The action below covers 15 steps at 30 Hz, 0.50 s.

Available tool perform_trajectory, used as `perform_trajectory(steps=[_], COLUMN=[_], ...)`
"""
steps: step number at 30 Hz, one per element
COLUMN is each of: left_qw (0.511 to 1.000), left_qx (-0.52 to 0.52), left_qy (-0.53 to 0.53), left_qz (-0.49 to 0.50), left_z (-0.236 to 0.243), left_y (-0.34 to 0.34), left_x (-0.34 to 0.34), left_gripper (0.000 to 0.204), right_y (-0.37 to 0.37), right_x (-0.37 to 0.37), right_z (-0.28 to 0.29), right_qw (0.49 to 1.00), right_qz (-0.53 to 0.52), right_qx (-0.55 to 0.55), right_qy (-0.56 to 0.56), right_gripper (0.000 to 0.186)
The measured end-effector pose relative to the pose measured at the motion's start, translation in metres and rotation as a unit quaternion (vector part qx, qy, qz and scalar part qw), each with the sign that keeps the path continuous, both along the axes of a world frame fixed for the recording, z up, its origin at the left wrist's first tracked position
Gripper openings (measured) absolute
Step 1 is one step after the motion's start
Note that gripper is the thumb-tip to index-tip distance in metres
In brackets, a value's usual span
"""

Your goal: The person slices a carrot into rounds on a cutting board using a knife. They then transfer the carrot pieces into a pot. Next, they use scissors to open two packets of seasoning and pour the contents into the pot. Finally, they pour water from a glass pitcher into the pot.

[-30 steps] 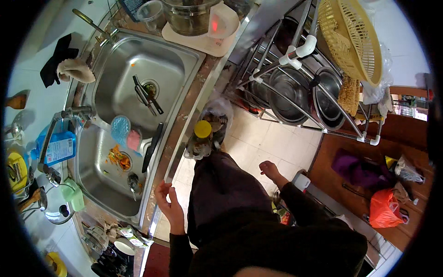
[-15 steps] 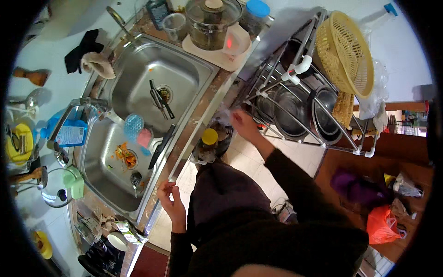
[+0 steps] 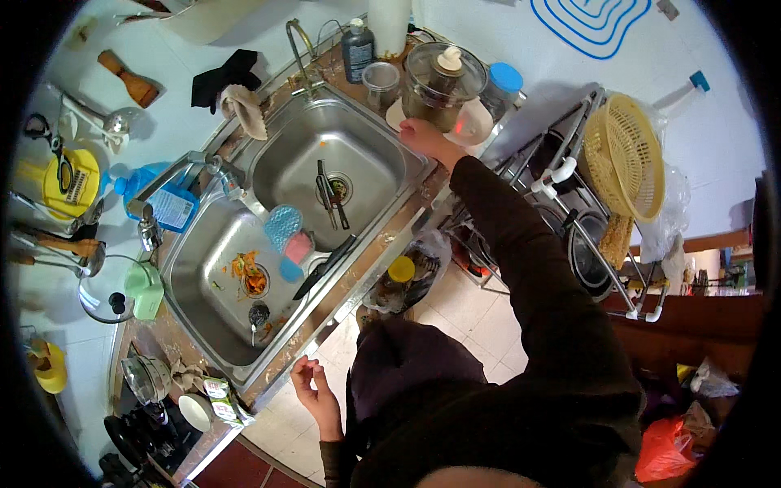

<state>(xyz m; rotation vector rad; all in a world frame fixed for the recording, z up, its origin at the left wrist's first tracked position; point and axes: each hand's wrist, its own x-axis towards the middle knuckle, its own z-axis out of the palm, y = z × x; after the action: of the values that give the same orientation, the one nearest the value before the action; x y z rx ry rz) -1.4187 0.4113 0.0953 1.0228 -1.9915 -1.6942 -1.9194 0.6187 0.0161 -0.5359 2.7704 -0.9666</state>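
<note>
My right hand (image 3: 425, 141) reaches across the counter's right end, fingers bent together at the white tray (image 3: 474, 126) under a lidded glass pot (image 3: 443, 81); whatever they hold is hidden. My left hand (image 3: 317, 394) hangs beside the counter's front edge, fingers loosely bent and apart, holding nothing. Between my arms is the steel double sink (image 3: 358, 138), with dark utensils (image 3: 332, 193) in the right basin, a black knife (image 3: 324, 267) along the front rim and orange scraps (image 3: 248, 275) in the left basin.
A metal rack (image 3: 561, 175) with a yellow plastic basket (image 3: 618, 154) and steel basins stands at the right. A bag with a yellow-lidded jar (image 3: 400, 268) sits below the counter edge. A red bag (image 3: 667, 447) lies at lower right.
My right hand has risen from over the floor, past the rack, to the pot's tray. My left hand has moved slightly down. The view has shifted, bringing more of the back wall into sight.
</note>
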Motion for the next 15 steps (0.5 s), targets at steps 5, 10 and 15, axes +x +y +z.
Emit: perform_trajectory(steps=[5, 10, 15], left_qw=[1.000, 1.000, 0.998], left_qx=[-0.011, -0.007, -0.039], left_qy=[-0.025, -0.030, -0.041], left_qz=[-0.010, 0.004, -0.008], left_z=[0.001, 0.002, 0.003], left_y=[0.001, 0.000, -0.004], left_x=[0.008, 0.010, 0.007], left_gripper=[0.022, 0.022, 0.020], right_y=[0.012, 0.006, 0.025], right_x=[-0.019, -0.009, -0.018], right_z=[-0.005, 0.012, -0.020], right_qw=[0.996, 0.993, 0.988], right_qz=[0.060, 0.072, 0.071], right_qx=[0.020, 0.011, -0.123], right_qy=[-0.067, -0.092, -0.054], right_gripper=[0.038, 0.049, 0.043])
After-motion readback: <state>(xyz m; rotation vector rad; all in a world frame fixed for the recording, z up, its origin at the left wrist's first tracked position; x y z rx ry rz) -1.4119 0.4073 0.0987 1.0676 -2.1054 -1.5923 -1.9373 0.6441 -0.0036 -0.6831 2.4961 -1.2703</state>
